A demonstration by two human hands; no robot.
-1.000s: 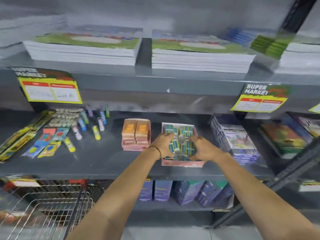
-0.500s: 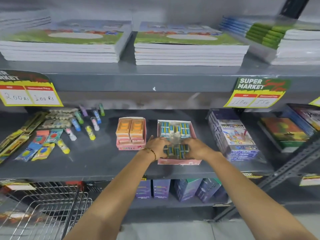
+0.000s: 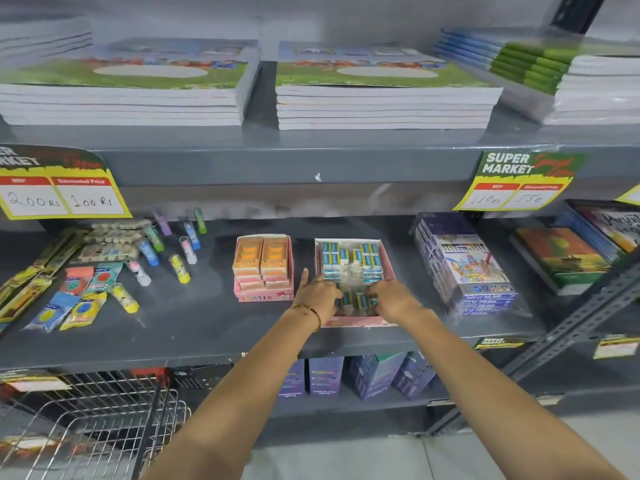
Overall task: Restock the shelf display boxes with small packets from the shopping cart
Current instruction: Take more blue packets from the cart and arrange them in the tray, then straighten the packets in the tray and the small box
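A pink display box (image 3: 388, 270) on the middle shelf holds several blue-and-white small packets (image 3: 349, 259). My left hand (image 3: 317, 295) and my right hand (image 3: 393, 299) reach into the box's near end, both closed on a clear-wrapped bundle of the same blue packets (image 3: 355, 301) between them. The bundle rests low in the box. To the left stands a second pink display box (image 3: 265, 295) marked ERASER, filled with orange packets. The wire shopping cart (image 3: 93, 431) is at the lower left, below the shelf edge.
Glue sticks (image 3: 180, 268) and loose stationery packs (image 3: 81, 306) lie on the shelf's left. Crayon boxes (image 3: 465, 268) and books (image 3: 561, 258) sit to the right. Notebook stacks (image 3: 384, 105) fill the upper shelf. Purple boxes (image 3: 374, 375) stand on the lower shelf. A slanted metal brace (image 3: 571, 327) crosses at right.
Both hands have drawn the wrapped bundle from the middle of the box toward its near end and lowered it there. The view has shifted slightly right.
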